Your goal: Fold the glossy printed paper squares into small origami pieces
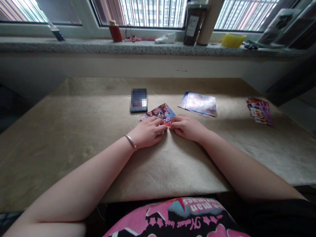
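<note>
A colourful printed paper sheet (161, 112) with pictured figures lies at a slant on the table. My left hand (150, 132), with a silver bangle at its wrist, rests over the sheet's near left part, fingers bent and gripping its near edge. My right hand (188, 127) is closed at the near right corner, thumb and fingers pinching the paper beside a red strip. The two hands' fingertips almost meet, and they hide the near edge of the sheet.
A dark, pixel-blurred flat object (138, 100) lies behind my left hand. Several printed sheets (201, 103) are stacked at the back right, with pink printed pieces (260, 111) farther right. The windowsill (86, 47) holds a red lighter-like item (115, 31), a dark bottle (194, 26) and yellow tape (233, 40).
</note>
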